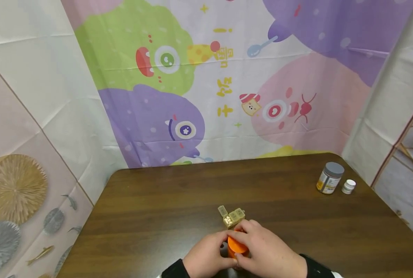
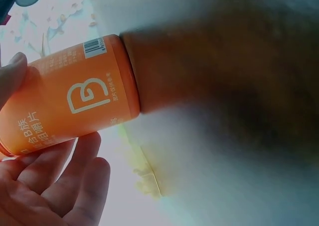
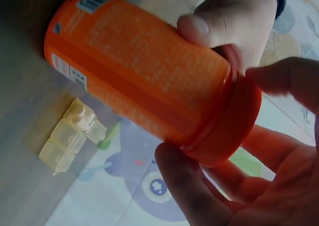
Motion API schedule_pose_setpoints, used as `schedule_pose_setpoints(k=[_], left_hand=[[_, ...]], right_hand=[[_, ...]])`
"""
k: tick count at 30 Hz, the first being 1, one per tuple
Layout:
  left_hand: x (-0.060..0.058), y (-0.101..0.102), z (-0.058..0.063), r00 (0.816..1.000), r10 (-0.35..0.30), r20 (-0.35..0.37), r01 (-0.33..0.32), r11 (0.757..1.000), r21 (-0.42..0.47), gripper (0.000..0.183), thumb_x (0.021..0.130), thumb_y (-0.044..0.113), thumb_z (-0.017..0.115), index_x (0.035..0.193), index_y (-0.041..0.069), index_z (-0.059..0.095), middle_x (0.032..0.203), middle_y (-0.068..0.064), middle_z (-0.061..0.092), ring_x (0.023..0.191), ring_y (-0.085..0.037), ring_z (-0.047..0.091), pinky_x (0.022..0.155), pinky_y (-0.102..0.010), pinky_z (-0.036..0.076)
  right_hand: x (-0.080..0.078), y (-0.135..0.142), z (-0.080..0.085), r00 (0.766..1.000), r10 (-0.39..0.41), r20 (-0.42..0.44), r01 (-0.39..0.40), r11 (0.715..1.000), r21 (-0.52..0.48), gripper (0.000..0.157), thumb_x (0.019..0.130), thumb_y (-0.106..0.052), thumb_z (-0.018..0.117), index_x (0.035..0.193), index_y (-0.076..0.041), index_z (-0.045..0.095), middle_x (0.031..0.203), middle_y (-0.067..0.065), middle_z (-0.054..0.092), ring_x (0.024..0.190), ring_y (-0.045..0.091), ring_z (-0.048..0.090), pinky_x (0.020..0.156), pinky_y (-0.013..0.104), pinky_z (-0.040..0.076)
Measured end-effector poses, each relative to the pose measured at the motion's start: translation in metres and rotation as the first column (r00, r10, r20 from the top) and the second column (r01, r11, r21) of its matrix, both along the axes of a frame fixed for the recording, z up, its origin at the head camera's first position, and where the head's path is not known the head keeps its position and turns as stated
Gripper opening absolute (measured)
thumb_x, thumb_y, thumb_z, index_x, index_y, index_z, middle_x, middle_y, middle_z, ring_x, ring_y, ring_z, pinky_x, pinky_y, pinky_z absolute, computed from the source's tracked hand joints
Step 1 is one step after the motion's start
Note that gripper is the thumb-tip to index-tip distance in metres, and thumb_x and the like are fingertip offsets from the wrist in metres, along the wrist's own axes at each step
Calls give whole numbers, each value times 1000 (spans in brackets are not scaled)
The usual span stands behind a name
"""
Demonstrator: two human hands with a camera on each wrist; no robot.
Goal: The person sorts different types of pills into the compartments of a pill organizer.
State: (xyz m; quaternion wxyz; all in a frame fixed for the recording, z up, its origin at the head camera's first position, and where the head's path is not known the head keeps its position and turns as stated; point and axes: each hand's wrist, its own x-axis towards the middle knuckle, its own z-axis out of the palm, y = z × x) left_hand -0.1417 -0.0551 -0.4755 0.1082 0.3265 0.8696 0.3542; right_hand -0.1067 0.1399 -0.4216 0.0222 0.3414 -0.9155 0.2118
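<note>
An orange pill bottle [image 1: 237, 246] stands near the table's front edge, between my two hands. My left hand [image 1: 206, 255] grips its body, thumb on one side and fingers on the other; white print and a barcode show on the bottle [image 2: 70, 96] in the left wrist view. With curled fingers my right hand [image 1: 270, 249] holds the orange lid [image 3: 229, 126], which sits on the bottle's mouth. Just beyond the hands lies a yellowish see-through pill organizer [image 1: 235, 216]. Its left compartment has its flap up and holds several pale tablets [image 3: 81, 117]; the others look closed.
At the table's far right stand a jar with a grey lid [image 1: 330, 178] and a small white bottle [image 1: 348, 187]. The brown wooden table [image 1: 165, 200] meets a cartoon-print cloth [image 1: 227, 135] at the back.
</note>
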Motion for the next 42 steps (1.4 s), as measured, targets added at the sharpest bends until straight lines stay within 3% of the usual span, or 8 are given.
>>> schedule_pose_setpoints(k=[8, 12, 15, 18, 24, 30, 36, 42], left_hand=[[3, 3, 1, 998, 1, -63, -3, 1000, -27, 49, 79, 35, 78, 124, 24, 61, 113, 13, 64, 92, 2, 55, 80, -28, 52], [5, 3, 2, 990, -30, -138, 22, 998, -58, 56, 82, 47, 73, 130, 24, 56, 121, 11, 61, 102, -2, 53, 88, -34, 50], [7, -3, 4, 977, -21, -212, -7, 991, -131, 73, 81, 63, 65, 139, 22, 49, 131, 6, 56, 114, -12, 50, 94, -46, 46], [10, -13, 8, 954, 28, -299, -98, 970, -223, 89, 78, 75, 58, 146, 19, 41, 140, -1, 49, 123, -23, 43, 96, -55, 41], [16, -38, 8, 881, 111, -460, -264, 922, -282, 98, 76, 79, 53, 150, 18, 34, 147, -7, 39, 130, -29, 33, 100, -56, 35], [19, -55, 3, 827, 181, -533, -368, 890, -270, 97, 76, 80, 51, 150, 19, 35, 149, -8, 37, 132, -30, 30, 102, -57, 32], [20, -62, 2, 827, 200, -526, -391, 876, -282, 98, 77, 81, 50, 151, 18, 33, 150, -8, 36, 133, -30, 28, 104, -57, 30], [21, -67, 0, 811, 214, -545, -402, 880, -252, 100, 78, 81, 49, 152, 15, 31, 148, -9, 39, 132, -29, 30, 104, -56, 31]], right_hand=[[4, 1, -1, 999, -13, -31, 13, 1000, 9, 45, 86, -30, 70, 129, -20, 63, 114, -1, 57, 94, 15, 49, 75, 30, 52], [4, 5, -1, 999, -29, -26, 29, 1000, -12, 47, 83, -30, 72, 128, -21, 64, 115, -1, 57, 95, 13, 50, 76, 31, 52], [1, 17, -1, 996, -77, -52, 75, 997, -33, 47, 80, -28, 73, 126, -20, 66, 113, -2, 58, 92, 11, 51, 73, 30, 53], [-7, 39, 1, 976, -186, -114, 182, 982, -39, 47, 77, -26, 74, 123, -17, 68, 111, 0, 59, 90, 10, 53, 71, 31, 53], [-42, 110, 13, 906, -409, -106, 410, 912, -9, 48, 79, -20, 73, 125, -8, 65, 112, 12, 60, 91, 21, 57, 72, 40, 52], [-88, 172, 17, 855, -508, -104, 513, 858, 23, 51, 85, -20, 69, 129, 4, 58, 113, 23, 57, 93, 34, 55, 77, 53, 49], [-121, 196, 19, 833, -549, -72, 553, 830, 68, 54, 90, -24, 64, 132, 8, 53, 117, 31, 52, 96, 42, 52, 84, 62, 45], [-139, 200, 14, 818, -576, -17, 573, 811, 114, 57, 93, -27, 62, 134, 9, 49, 124, 37, 46, 104, 49, 47, 90, 67, 39]])
